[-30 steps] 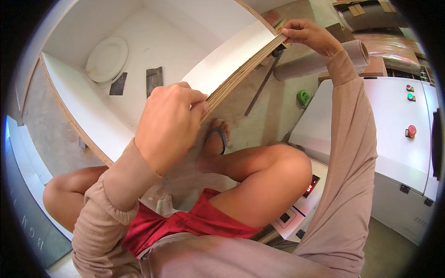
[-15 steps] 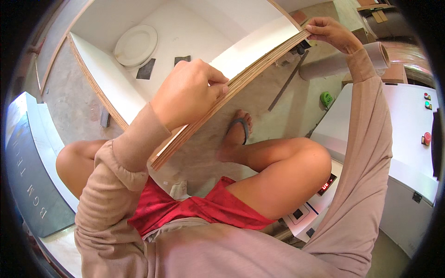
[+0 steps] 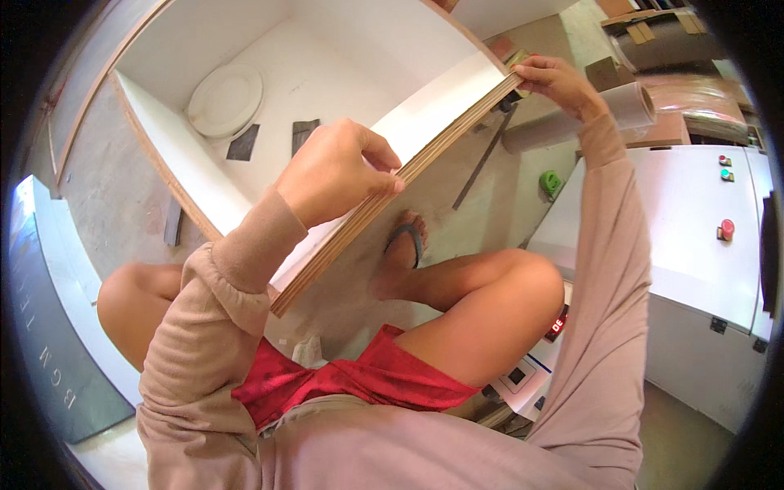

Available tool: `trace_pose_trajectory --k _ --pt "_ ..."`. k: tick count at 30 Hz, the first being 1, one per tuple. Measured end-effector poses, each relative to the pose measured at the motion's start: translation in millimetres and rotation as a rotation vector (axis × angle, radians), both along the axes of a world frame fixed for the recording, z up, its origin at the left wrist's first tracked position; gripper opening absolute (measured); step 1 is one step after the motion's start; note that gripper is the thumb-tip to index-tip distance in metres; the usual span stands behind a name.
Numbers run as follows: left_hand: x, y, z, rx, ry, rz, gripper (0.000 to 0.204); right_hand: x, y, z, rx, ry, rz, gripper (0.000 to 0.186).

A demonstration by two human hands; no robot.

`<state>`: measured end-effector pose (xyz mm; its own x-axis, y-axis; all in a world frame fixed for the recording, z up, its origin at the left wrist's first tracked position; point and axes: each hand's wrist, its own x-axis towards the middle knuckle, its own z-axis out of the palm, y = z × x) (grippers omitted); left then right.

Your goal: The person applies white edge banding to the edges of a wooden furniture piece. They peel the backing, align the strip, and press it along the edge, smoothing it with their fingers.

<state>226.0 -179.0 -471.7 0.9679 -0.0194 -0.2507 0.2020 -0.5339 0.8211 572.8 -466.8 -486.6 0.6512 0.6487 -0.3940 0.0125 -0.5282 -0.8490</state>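
Note:
A white-faced plywood board (image 3: pixel 457 135) slants from low left to upper right in front of me, its layered brown edge turned up. Around the middle of that edge, my left hand (image 3: pixel 331 171) is closed, pinching it between thumb and fingers. At the far right end, my right hand (image 3: pixel 562 86) grips the board's corner with thumb and fingertips. Beyond the board lies the inside of a large white box (image 3: pixel 327 49) with plywood rims. A round white disc (image 3: pixel 224 102) and two dark patches (image 3: pixel 242 143) show on its inner surfaces.
A white cabinet (image 3: pixel 661 212) with coloured buttons stands at the right, near a green tape measure (image 3: pixel 550 184) on the floor and a grey roll (image 3: pixel 572 126). A dark panel (image 3: pixel 61 335) with lettering is at the left. My bent knees flank the board's near end.
The board's far end and my right hand have shifted left and slightly down in the picture, along with the surroundings. Both hands keep their grip on the board.

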Motion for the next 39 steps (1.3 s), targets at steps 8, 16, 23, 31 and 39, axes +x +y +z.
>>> trace_pose_trajectory --k 8,16,23,31,39 --pt "118.8 -31.6 -28.6 -0.093 -0.211 0.003 0.041 -54.8 5.2 -37.0 0.356 0.027 -0.549 0.024" --pt "183.2 -78.6 -48.1 -0.047 -0.435 -0.011 0.028 -73.2 19.5 -47.3 0.396 -0.070 -0.738 0.024" --pt "189.0 -90.4 -73.0 -0.110 -0.580 0.083 0.023 -86.2 27.5 -50.9 0.302 -0.211 -0.785 0.026" --pt "186.2 -96.9 -79.7 -0.251 -0.591 0.132 0.019 -83.5 16.5 -24.4 0.154 -0.103 -0.656 0.031" --pt "180.0 -104.2 -77.4 -0.315 -0.595 0.133 0.019 -97.7 24.8 -13.2 0.215 -0.023 -0.695 0.034"
